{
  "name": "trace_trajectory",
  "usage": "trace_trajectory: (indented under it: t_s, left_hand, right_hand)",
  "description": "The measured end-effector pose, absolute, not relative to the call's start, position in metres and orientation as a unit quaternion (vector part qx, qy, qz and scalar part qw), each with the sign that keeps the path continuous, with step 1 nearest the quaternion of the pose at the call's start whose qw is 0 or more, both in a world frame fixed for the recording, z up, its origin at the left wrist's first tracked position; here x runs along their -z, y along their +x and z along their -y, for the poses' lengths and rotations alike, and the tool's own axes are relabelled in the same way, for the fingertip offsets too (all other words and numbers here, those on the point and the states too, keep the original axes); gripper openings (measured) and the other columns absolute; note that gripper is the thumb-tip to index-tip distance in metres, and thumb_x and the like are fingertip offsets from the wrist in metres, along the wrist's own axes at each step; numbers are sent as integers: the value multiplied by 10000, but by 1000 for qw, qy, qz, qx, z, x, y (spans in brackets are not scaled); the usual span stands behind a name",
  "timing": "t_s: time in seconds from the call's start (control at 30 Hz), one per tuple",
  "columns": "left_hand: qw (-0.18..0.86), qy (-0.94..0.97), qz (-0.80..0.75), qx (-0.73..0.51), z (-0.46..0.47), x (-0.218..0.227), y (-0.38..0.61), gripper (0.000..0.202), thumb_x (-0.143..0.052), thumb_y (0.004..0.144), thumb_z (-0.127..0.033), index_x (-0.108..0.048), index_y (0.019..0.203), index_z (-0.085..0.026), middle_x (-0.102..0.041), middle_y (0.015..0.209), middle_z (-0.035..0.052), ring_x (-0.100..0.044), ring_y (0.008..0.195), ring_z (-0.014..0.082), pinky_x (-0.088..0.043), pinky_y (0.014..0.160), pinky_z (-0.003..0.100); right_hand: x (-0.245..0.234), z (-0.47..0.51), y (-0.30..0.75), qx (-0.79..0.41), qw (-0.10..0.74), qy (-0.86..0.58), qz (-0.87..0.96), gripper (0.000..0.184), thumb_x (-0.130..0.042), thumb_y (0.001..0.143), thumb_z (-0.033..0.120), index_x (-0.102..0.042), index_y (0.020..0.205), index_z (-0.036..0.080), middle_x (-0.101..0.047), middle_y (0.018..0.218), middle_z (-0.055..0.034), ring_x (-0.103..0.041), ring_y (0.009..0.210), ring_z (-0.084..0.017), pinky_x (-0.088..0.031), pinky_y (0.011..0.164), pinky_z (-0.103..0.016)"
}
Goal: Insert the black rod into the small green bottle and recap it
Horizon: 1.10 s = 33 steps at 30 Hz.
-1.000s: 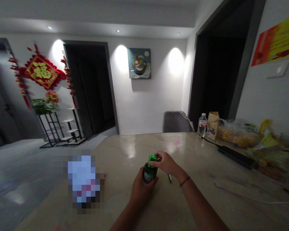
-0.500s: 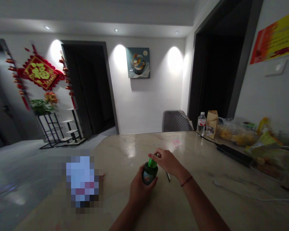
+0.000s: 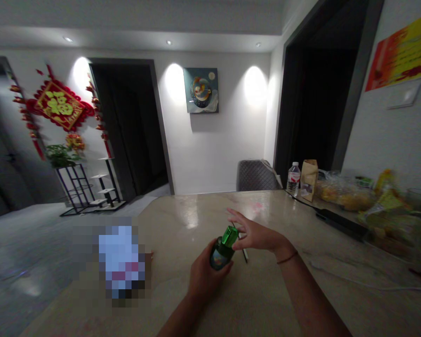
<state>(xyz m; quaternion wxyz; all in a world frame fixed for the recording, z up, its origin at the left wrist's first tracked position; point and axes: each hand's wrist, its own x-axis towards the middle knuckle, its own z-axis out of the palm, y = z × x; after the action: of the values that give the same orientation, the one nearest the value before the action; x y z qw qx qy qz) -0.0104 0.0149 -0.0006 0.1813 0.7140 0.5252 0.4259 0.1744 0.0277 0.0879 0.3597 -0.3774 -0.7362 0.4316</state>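
Observation:
A small dark green bottle (image 3: 221, 256) with a picture label is held in my left hand (image 3: 205, 274), whose fingers wrap round its body. Its shiny bright green cap (image 3: 229, 237) points up and leans slightly to the right. My right hand (image 3: 255, 234) is beside the cap with fingers spread and nothing held; the thumb is at the cap's right side, and whether it touches cannot be told. Behind the bottle, partly hidden by my right hand, a thin pen-like stick (image 3: 245, 255) lies on the table.
A blurred-out bluish object (image 3: 121, 260) is at the left of the marble-look table (image 3: 168, 299). On the right stand a water bottle (image 3: 293, 179) and a paper bag (image 3: 308, 180), near a black power strip (image 3: 342, 224), a white cable (image 3: 358, 286) and bagged food (image 3: 351, 196). A grey chair (image 3: 256, 175) is behind.
My right hand has opened from its grip on the cap and moved slightly right, fingers spreading. The bottle has shifted a little right and tilts more that way in my left hand.

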Motion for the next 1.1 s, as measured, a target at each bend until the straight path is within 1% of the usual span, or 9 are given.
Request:
trace_trajectory:
  t_s: [0.1, 0.2, 0.27, 0.47, 0.63, 0.73, 0.87, 0.97, 1.1]
  left_hand:
    - [178, 725, -516, -420, -15, 2, -11, 640, -654, 605, -392, -461, 1195, -236, -618, 1104, 41, -586, 971, 198, -446, 853, 304]
    - [180, 729, -512, -418, -13, 0, -11, 636, -652, 608, -393, -462, 1194, -234, -621, 1096, 40, -589, 963, 195, -448, 850, 296]
    - [183, 729, -511, -417, -12, -2, -11, 629, -651, 608, -395, -467, 1186, -230, -631, 1072, 40, -597, 942, 193, -456, 832, 289]
    - [184, 720, -518, -424, -11, -4, -10, 604, -654, 602, -390, -481, 1156, -222, -648, 1016, 33, -609, 890, 181, -471, 788, 272]
    - [175, 725, -506, -433, -10, -3, -10, 594, -650, 609, -387, -470, 1153, -230, -646, 1003, 26, -609, 873, 176, -476, 773, 274]
    - [176, 719, -513, -435, -9, -4, -10, 590, -645, 618, -383, -457, 1154, -224, -646, 989, 31, -611, 860, 178, -480, 759, 278]
    - [172, 705, -526, -444, -9, -5, -9, 591, -640, 626, -383, -443, 1159, -221, -643, 998, 36, -612, 880, 185, -479, 775, 289]
    - [170, 714, -520, -437, -9, -4, -9, 607, -652, 615, -378, -441, 1164, -231, -636, 1023, 36, -608, 902, 187, -479, 783, 291]
    - [164, 731, -504, -430, -8, -1, -9, 611, -664, 599, -358, -448, 1158, -239, -626, 1055, 35, -599, 929, 187, -472, 810, 291]
  right_hand:
    - [-88, -28, 170, -387, 368, -446, 719, 1065, -743, 558, 376, -107, 1389, 177, -474, 1199, -171, -567, 944, -204, -455, 746, -287]
    - [-88, -31, 168, -293, 359, -513, 722, 926, -690, 610, 453, -250, 1346, 104, -589, 926, -101, -580, 743, -173, -449, 679, -294]
    - [-87, -34, 173, -293, 350, -509, 730, 854, -688, 621, 430, -309, 1317, 112, -594, 865, -66, -567, 679, -146, -442, 638, -272]
    - [-85, -35, 189, -390, 340, -454, 725, 741, -687, 635, 336, -357, 1266, 131, -572, 914, -62, -568, 689, -121, -445, 620, -244]
    - [-89, -31, 168, -335, 350, -468, 739, 549, -621, 698, 400, -482, 1152, 124, -573, 852, -57, -552, 673, -125, -443, 623, -256]
    - [-94, -27, 163, -332, 362, -446, 748, 420, -617, 697, 276, -513, 1080, 138, -583, 899, -65, -556, 691, -122, -446, 638, -253]
    - [-100, -20, 170, -389, 335, -368, 775, 599, -652, 591, 123, -454, 1152, 187, -527, 1141, -78, -550, 934, -164, -439, 786, -289]
    - [-99, -18, 170, -390, 312, -399, 769, 711, -706, 578, 231, -407, 1222, 178, -525, 1143, -94, -530, 983, -192, -424, 830, -318]
    - [-95, -20, 159, -317, 331, -480, 748, 538, -638, 676, 333, -477, 1148, 131, -586, 958, -91, -558, 851, -184, -436, 783, -330]
